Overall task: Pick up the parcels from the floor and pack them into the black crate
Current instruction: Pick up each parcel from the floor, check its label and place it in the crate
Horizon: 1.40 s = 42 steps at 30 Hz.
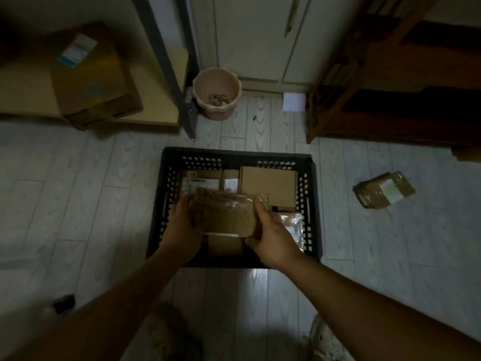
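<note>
Brown taped parcel [223, 214] is clamped between both hands over the black crate [234, 152], the left hand [182, 230] curled round its left end and the right hand [273, 241] gripping its right end. Just beyond the grip, inside the crate, lie a flat cardboard box [269, 183] and a labelled parcel [200, 182], with a clear-wrapped packet [292, 225] beside the right hand. Well right of the grip a loose parcel [384, 188] lies on the floor [78, 204], and far beyond the grip stands a pink bucket [216, 92]
</note>
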Available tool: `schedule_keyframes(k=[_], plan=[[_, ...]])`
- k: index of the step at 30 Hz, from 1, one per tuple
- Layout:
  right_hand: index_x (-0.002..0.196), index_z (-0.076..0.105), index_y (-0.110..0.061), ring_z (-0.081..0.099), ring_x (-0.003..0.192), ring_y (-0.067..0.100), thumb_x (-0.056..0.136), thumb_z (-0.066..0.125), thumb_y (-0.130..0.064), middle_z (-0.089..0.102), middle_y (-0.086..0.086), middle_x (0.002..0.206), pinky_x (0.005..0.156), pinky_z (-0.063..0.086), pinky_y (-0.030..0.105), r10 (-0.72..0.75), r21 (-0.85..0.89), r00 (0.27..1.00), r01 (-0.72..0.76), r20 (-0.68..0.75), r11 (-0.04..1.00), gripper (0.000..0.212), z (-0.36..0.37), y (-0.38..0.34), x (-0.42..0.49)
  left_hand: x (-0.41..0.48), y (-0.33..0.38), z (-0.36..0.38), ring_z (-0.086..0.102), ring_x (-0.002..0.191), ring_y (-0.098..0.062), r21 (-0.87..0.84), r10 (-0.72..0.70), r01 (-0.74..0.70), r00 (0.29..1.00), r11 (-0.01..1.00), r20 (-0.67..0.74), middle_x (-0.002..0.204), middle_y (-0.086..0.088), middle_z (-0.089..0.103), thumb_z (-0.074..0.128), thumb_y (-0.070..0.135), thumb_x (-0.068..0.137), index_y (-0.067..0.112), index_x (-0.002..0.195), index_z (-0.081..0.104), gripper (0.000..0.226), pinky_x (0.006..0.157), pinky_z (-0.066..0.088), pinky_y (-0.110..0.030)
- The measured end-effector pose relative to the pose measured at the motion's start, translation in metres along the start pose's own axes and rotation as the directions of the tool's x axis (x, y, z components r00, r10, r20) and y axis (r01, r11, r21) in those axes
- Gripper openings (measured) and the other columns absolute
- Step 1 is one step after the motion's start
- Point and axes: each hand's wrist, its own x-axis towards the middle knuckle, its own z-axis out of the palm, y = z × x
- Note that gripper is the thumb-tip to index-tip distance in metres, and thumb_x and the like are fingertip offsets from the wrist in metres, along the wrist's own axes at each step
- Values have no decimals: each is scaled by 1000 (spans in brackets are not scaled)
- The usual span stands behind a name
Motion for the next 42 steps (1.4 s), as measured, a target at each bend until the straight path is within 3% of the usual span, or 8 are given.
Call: schedule_keyframes(k=[6,13,17,22,29,33,36,42], plan=[[151,-1,-38,36,135,26,90,60,-23,18,2,155,109,34,34,26,-71,1000,-27,-3,997,87,43,-34,44,50,-30,-47,49,121,-27,174,45,-65,992,983,114,134,-6,46,64,19,85,34,141,29,68,96,45,-40],[150,2,-41,45,126,30,91,60,-29,20,4,152,105,42,43,-28,-103,999,23,-47,994,84,54,-19,150,136,-48,-22,30,136,-31,447,61,-103,992,889,107,156,-5,4,61,31,88,34,150,0,88,108,33,-45],[150,2,-40,50,114,25,94,51,-34,26,8,148,96,46,41,-41,-156,999,36,-30,987,74,65,-3,198,179,-72,-7,9,145,-29,547,91,-138,989,826,112,158,3,-16,60,29,89,31,150,8,80,113,25,-45],[151,4,-33,51,116,33,92,57,-24,28,13,145,96,48,46,-17,-308,1000,11,-14,951,80,86,16,225,210,-99,5,17,143,-29,644,133,-257,963,720,235,158,5,-11,52,28,93,26,149,20,64,114,26,-44],[152,-1,-29,50,114,29,95,52,-32,29,10,145,94,47,40,-86,-241,993,64,-83,968,78,96,15,233,224,-95,-3,-2,146,-32,753,133,-290,956,591,263,159,0,-13,68,31,81,26,149,15,87,117,14,-51],[149,16,-36,50,120,28,103,22,-45,43,1,140,85,34,31,-61,-196,992,39,-109,980,48,103,9,257,234,-99,-10,-10,145,-31,898,182,-272,958,347,220,159,-8,-6,64,48,80,21,150,5,95,114,-8,-46],[149,19,-28,51,117,32,101,39,-32,42,9,135,88,41,35,-24,-169,999,15,-46,985,52,98,5,257,236,-103,-9,2,146,-29,913,175,-273,958,302,228,159,-11,1,61,50,82,20,150,13,87,114,-10,-45],[150,22,-22,48,116,26,94,53,-25,42,10,137,95,44,37,-267,-190,953,238,-145,953,64,85,7,233,222,-106,-17,0,146,-31,892,267,-340,927,299,264,159,-9,8,56,53,83,27,147,23,76,116,-11,-52]])
